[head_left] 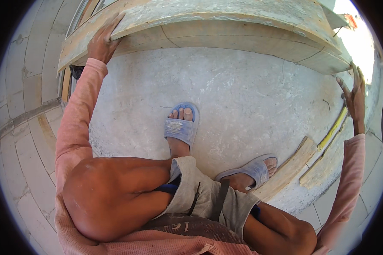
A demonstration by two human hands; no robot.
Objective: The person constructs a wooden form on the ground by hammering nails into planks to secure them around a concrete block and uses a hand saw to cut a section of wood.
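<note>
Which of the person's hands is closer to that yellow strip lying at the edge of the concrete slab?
Right. The right hand is raised just above the yellow strip, not touching it. The left hand is far across the slab, gripping the end of the long wooden board.

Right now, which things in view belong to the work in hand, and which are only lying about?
In hand: the long plank, gripped at its left end by the left hand, with the right hand at its right end.

Lying about: short board, yellow strip, both on the concrete floor.
</note>
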